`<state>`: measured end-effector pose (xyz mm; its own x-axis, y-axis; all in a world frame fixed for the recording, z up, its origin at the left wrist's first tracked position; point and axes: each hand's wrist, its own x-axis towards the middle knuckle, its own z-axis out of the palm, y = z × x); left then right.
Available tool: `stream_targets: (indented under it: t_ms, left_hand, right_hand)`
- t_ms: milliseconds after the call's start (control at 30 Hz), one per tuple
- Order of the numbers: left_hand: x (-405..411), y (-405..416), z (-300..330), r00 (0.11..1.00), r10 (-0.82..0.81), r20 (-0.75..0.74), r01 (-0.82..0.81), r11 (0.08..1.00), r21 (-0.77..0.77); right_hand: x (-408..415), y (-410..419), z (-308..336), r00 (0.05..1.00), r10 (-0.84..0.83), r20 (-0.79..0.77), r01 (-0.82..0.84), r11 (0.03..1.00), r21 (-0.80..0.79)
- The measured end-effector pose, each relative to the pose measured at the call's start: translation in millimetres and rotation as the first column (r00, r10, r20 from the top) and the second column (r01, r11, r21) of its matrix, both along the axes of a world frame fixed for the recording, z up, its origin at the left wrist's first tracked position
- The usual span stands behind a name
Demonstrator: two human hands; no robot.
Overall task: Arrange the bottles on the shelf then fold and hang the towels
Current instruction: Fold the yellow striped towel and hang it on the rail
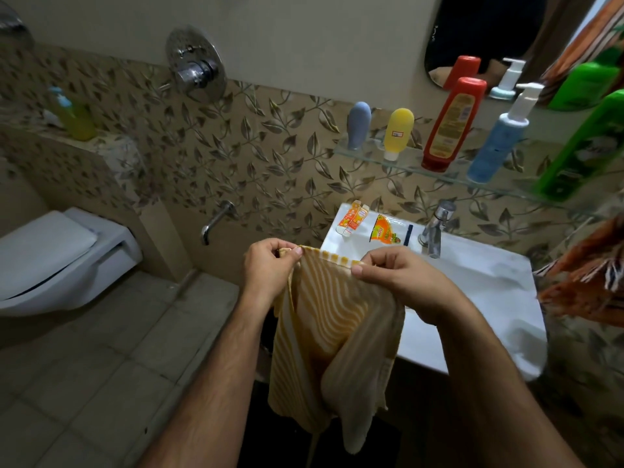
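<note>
Evidently unreadable bottle labels (450,128), hands (270,265) (388,268) pinching striped towel (324,332)

Single head-worn wide-angle view, facing forward and down, close above the sink (472,285); glass shelf (405,165) upper right.

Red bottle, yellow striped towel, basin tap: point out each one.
red bottle (450,126), head view, on the middle of its label.
yellow striped towel (324,319), head view, on the hanging striped cloth below the hands.
basin tap (435,228), head view, on its chrome body.
</note>
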<state>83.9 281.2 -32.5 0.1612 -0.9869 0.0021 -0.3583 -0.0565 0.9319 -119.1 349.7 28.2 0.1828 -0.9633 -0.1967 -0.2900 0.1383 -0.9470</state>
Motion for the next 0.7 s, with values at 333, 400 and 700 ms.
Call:
stream_targets:
  t_ms: [333,400,700]
  left_hand:
    - [-14,21,-6,0.941,-0.255,-0.221,0.251,0.967,-0.045]
    - [-18,24,-5,0.9,-0.34,-0.273,0.335,0.94,-0.068]
    - [-22,26,-13,0.947,-0.239,-0.215,0.25,0.968,0.028]
  right_hand:
    - [19,-26,-34,0.852,-0.248,-0.462,0.048,0.914,-0.402]
    - [21,-27,-36,0.849,-0.13,-0.512,-0.067,0.935,-0.349]
    - [3,-22,-34,0.94,0.04,-0.34,-0.106,0.979,-0.177]
